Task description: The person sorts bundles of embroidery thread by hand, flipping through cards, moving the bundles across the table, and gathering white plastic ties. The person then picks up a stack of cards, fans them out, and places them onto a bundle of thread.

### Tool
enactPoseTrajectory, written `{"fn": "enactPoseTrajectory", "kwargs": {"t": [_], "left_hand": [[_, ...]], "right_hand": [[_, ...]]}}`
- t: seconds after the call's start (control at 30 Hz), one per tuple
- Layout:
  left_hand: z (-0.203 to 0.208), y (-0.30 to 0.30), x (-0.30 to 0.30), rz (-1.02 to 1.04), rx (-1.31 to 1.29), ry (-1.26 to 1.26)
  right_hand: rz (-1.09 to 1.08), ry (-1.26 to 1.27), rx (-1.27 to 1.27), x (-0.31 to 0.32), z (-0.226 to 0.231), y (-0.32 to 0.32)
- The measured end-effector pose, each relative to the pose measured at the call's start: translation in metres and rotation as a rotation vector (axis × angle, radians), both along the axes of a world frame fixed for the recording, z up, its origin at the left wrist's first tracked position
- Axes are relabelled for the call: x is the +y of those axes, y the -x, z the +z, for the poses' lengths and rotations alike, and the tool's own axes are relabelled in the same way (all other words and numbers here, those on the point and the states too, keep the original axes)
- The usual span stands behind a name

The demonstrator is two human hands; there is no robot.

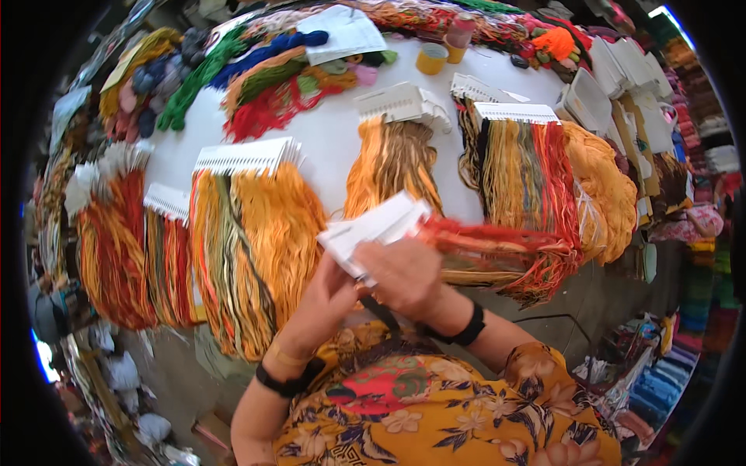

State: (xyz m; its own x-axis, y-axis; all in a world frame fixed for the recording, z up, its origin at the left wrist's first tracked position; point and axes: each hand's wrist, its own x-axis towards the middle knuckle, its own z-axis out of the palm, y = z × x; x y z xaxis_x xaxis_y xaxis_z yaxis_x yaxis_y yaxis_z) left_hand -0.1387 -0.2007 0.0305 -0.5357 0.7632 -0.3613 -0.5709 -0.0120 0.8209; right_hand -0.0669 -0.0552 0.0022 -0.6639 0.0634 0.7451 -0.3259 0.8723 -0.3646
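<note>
Between my two hands is a small stack of white thread cards (377,224), tilted and held above the table's near edge. My left hand (315,301) grips the lower left part of the stack. Across its near side my right hand (406,278) is closed, slightly blurred, with fingers curled on the cards. Red and orange thread (497,239) trails right from the cards toward other hanging threads. Just beyond lies a card bundle (400,102) with orange and brown threads (392,159). To the left, another card stack (245,155) carries yellow-orange and green threads (256,248).
A white table (311,136) bears more carded bundles at left and right. Loose skeins (272,101) lie at the back beside a paper sheet (342,33) and yellow tubs (432,58). A large yellow skein (598,190) and white boxes (587,97) stand right.
</note>
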Motion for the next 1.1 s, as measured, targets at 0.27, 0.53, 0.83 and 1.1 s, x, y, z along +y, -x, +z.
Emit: {"fn": "enactPoseTrajectory", "kwargs": {"t": [0.27, 0.53, 0.83, 1.1], "left_hand": [[-0.032, 0.019, -0.054, 0.289, -0.171, -0.136], [-0.019, 0.0, -0.106, 0.435, -0.02, -0.239], [-0.039, 0.005, -0.138, 0.554, -0.056, -0.315], [-0.06, 0.021, -0.164, 0.456, -0.074, -0.359]], "right_hand": [[-0.096, 0.042, -0.061, 0.002, 0.011, -0.037], [-0.131, 1.032, -0.271, 0.012, 0.026, -0.056], [0.032, 1.044, -0.121, -0.01, 0.017, -0.05], [0.344, 1.322, -0.369, 0.011, 0.036, -0.045]]}}
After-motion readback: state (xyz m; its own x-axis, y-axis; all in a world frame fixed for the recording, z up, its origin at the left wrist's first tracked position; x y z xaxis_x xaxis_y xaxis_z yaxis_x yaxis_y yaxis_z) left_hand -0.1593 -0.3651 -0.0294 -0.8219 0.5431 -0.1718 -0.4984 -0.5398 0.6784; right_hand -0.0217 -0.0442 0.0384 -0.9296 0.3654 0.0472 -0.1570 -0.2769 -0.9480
